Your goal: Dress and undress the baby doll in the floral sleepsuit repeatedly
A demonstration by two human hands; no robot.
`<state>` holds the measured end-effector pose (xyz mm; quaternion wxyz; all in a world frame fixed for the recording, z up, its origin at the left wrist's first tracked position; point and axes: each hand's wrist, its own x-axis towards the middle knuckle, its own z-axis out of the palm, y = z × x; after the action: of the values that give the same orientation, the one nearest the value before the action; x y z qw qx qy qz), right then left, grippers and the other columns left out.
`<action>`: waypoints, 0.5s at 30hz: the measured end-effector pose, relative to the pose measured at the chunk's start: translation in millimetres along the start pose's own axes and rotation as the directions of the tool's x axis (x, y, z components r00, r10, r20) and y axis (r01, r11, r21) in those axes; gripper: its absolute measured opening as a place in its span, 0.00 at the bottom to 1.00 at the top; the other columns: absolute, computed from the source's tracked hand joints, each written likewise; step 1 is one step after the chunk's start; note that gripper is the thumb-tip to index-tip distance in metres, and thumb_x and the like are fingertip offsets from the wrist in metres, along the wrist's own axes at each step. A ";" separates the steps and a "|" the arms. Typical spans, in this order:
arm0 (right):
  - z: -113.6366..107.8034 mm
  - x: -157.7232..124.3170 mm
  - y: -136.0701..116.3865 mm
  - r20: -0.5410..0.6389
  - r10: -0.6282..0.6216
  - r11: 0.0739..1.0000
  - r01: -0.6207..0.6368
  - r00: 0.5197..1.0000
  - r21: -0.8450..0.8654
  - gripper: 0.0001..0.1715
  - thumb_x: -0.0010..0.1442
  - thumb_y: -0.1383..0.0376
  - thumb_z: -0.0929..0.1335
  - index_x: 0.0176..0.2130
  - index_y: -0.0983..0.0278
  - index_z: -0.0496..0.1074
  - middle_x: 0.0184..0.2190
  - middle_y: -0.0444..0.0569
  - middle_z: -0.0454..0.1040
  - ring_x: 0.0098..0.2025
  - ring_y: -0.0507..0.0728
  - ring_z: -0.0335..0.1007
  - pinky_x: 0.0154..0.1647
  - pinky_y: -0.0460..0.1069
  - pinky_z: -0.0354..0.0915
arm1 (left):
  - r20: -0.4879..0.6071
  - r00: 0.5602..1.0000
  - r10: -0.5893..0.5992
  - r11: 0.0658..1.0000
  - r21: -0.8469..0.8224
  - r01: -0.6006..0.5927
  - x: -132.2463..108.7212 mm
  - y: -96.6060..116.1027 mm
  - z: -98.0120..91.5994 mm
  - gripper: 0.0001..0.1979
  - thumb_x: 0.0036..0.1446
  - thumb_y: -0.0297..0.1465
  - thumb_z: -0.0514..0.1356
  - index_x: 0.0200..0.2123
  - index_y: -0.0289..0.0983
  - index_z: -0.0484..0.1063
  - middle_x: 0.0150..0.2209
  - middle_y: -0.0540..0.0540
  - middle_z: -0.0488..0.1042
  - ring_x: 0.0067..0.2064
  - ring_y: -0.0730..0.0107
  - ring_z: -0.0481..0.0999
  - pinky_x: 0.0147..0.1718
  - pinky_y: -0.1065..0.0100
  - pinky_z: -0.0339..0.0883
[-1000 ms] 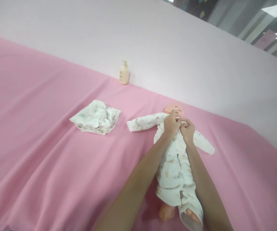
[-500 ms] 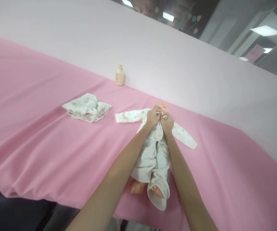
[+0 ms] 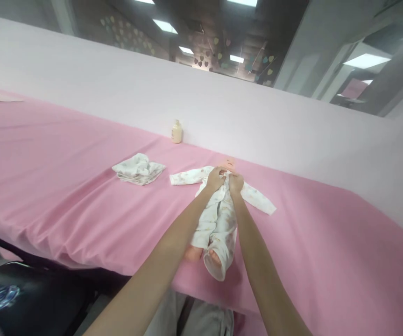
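Observation:
A baby doll point(image 3: 229, 163) lies on its back, its head toward the wall and its feet toward me. It wears a white patterned baby outfit point(image 3: 211, 221) with long sleeves stretched out to both sides. At the neckline my left hand point(image 3: 216, 178) pinches the cloth of the outfit. Close beside it, my right hand point(image 3: 235, 183) is closed on the other side of the front opening. The fingers of both hands nearly meet under the doll's chin. Bare feet show at the trouser ends; my hands hide the chest and neck.
The table has a pink cloth point(image 3: 82, 196) over it. Left of the doll lies a folded white cloth point(image 3: 139, 169). A cream-coloured bottle point(image 3: 176, 132) stands against the white wall point(image 3: 124, 84). A black chair point(image 3: 43, 298) is at the lower left.
The view has tilted up, showing more of the window and wall. Both hands stay at the outfit's neckline, with the right fingers shifted slightly. The doll lies as before.

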<state>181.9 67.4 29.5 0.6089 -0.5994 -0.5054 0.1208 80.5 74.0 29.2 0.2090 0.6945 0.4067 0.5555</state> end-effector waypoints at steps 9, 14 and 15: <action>-12.0 -53.5 -14.6 -0.104 -0.090 0.988 0.075 0.991 -0.139 0.11 0.50 0.65 0.62 0.36 0.66 0.65 0.35 0.52 0.66 0.38 0.57 0.61 0.45 0.51 0.58 | 0.010 0.999 0.037 0.977 0.208 -0.039 -49.0 21.9 -16.0 0.09 0.57 0.26 0.51 0.39 0.36 0.70 0.40 0.44 0.73 0.46 0.64 0.69 0.50 0.62 0.61; -16.9 -56.5 -15.3 -0.137 -0.106 0.990 0.092 0.985 -0.103 0.07 0.51 0.66 0.61 0.31 0.65 0.66 0.27 0.48 0.66 0.33 0.56 0.61 0.42 0.51 0.59 | -0.062 0.997 0.041 0.984 0.178 -0.030 -53.1 23.3 -21.9 0.11 0.58 0.26 0.51 0.42 0.35 0.70 0.43 0.43 0.73 0.46 0.65 0.70 0.50 0.63 0.62; -17.0 -57.4 -15.2 -0.138 -0.116 0.990 0.104 0.984 -0.091 0.09 0.52 0.65 0.60 0.32 0.65 0.67 0.28 0.48 0.67 0.33 0.55 0.62 0.41 0.50 0.59 | -0.070 0.996 0.058 0.985 0.168 -0.045 -53.0 22.6 -22.6 0.12 0.58 0.26 0.50 0.41 0.35 0.71 0.42 0.43 0.73 0.46 0.66 0.70 0.49 0.64 0.62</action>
<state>161.5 10.1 19.4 0.6237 -0.6025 -0.4975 0.0224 63.9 15.0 20.8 0.1207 0.6986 0.4409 0.5504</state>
